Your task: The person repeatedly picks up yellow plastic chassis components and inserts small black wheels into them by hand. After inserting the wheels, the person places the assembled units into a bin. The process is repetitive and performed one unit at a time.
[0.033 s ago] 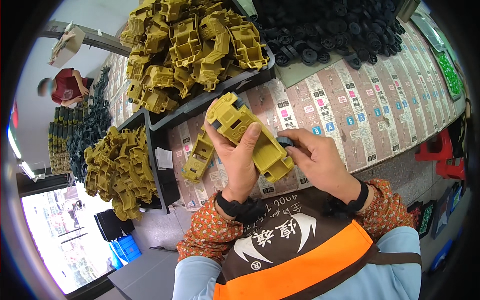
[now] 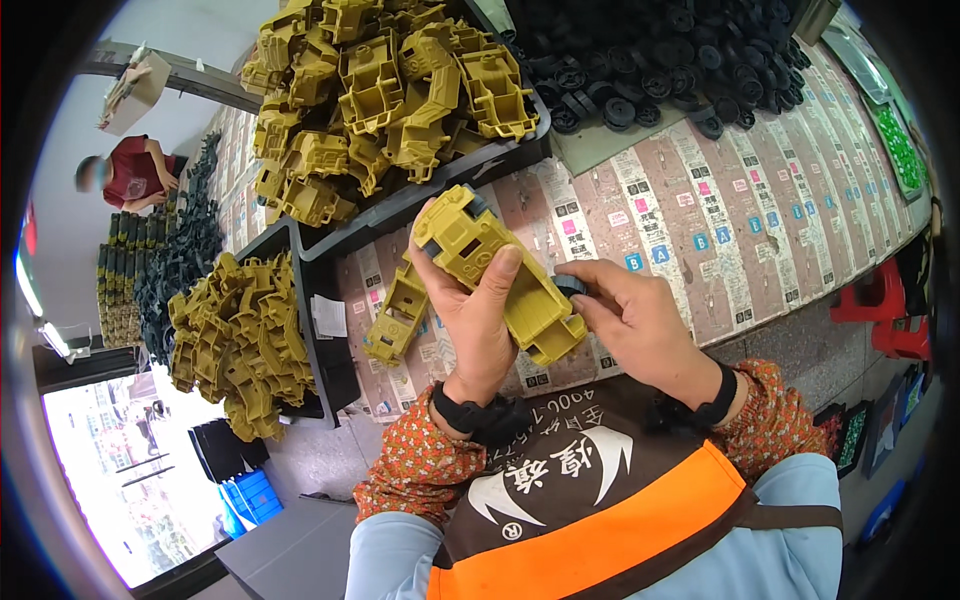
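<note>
My left hand [image 2: 478, 320] is closed round a mustard-yellow plastic toy truck body [image 2: 540, 310], its thumb lying across the cab. Dark wheels [image 2: 476, 206] show at the cab end. Between the thumb and fingers of my right hand [image 2: 640, 318] is a black toy wheel [image 2: 570, 285], held against the truck's right side near the rear. My fingers hide part of that wheel and the spot where it meets the body. A second yellow truck body [image 2: 392, 335] lies on the table just left of my left hand.
Black crates [image 2: 420, 190] heaped with yellow truck bodies [image 2: 370, 80] stand far left and left. Loose black wheels [image 2: 650, 80] are piled at the back. The table [image 2: 700, 250] is covered with printed paper. Red stools [image 2: 885, 310] stand at right; a person [image 2: 140, 170] works far left.
</note>
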The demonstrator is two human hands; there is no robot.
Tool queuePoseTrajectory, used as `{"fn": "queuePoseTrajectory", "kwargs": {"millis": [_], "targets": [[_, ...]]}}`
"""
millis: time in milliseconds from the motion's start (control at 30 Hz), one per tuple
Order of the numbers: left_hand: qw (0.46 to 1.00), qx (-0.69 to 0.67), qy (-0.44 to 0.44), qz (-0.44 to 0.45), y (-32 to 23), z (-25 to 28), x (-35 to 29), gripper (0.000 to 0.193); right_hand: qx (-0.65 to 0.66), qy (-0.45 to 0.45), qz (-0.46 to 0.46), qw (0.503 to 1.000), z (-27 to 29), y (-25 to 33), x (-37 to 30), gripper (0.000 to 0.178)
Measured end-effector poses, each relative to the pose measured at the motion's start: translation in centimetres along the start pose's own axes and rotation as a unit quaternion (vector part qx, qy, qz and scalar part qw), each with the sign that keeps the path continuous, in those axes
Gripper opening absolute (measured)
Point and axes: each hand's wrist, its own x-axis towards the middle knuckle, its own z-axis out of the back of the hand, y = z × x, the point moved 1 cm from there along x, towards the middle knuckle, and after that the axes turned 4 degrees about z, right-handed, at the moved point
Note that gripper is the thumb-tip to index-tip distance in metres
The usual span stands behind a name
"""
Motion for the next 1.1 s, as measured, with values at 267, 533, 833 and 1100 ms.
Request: {"fn": "queuePoseTrajectory", "kwargs": {"millis": [267, 533, 833, 1100], "targets": [[0.999, 0.023, -0.016, -0.032, 0.2, 0.5, 0.2, 0.08, 0.102, 0.008, 0.051, 0.993, -0.5, -0.2, -1.0, 0.052], [0.998, 0.002, -0.027, -0.057, -2.3, 0.5, 0.0, 0.087, 0.068, 0.076, 0.039, 0.994, -1.7, 2.8, -1.5, 0.07], [0.978, 0.15, -0.031, -0.14, -18.5, 6.2, 5.7, 0.078, -0.052, 0.071, 0.172, 0.981, 0.4, 7.5, 3.1, 0.054], [0.772, 0.602, -0.203, -0.029, -29.5, 24.9, 27.8, 0.055, 0.033, 0.019, -0.004, 0.999, 3.2, 4.0, 1.1, 0.03]]}}
